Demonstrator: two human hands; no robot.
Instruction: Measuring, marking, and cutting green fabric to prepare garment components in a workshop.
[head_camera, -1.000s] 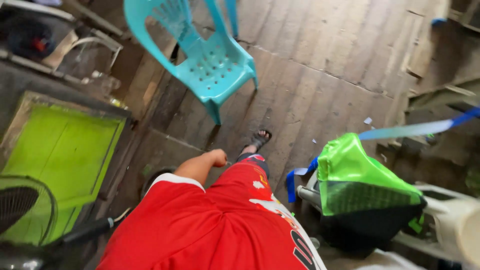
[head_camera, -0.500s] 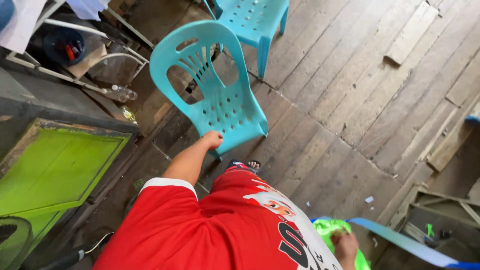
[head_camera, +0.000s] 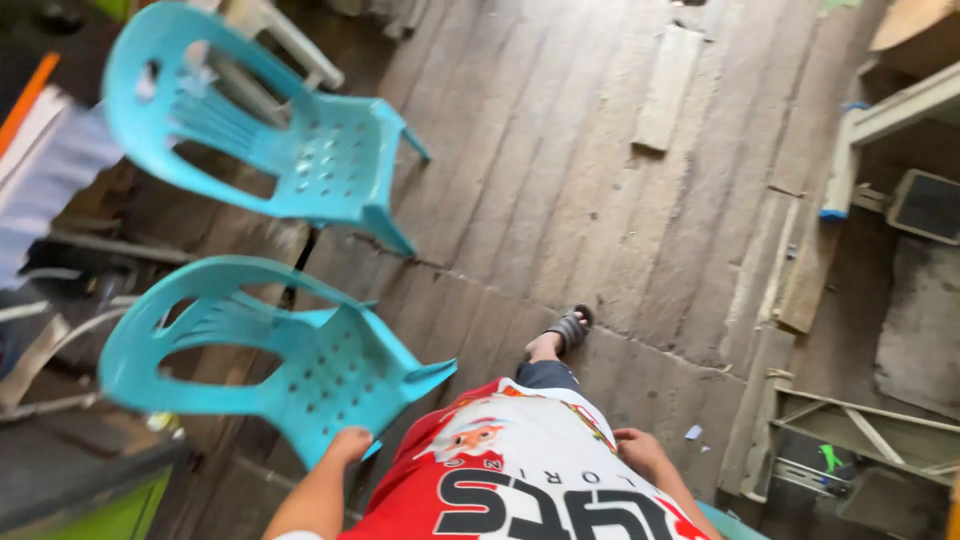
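My left hand (head_camera: 345, 447) reaches down and forward, its fingers curled over the front edge of the nearer turquoise plastic chair (head_camera: 290, 365). That chair's back points left. A second turquoise chair (head_camera: 300, 150) stands just beyond it. My right hand (head_camera: 640, 455) hangs by my hip beside my red and white shirt (head_camera: 510, 480), fingers pointing down. What it holds is hidden, though a turquoise edge (head_camera: 728, 520) shows just below it. My sandalled foot (head_camera: 567, 328) steps forward on the plank floor.
The worn wooden plank floor (head_camera: 600, 180) stretches ahead, with a loose board (head_camera: 668, 85) lying on it. Timber frames and a dark panel (head_camera: 925, 205) line the right side. Metal tube frames and white cloth (head_camera: 50, 170) crowd the left, above a green surface (head_camera: 120, 515).
The view has swung forward and right. My left hand has stayed at the nearer chair's seat edge. The green bag and blue strap near my right hand have left view.
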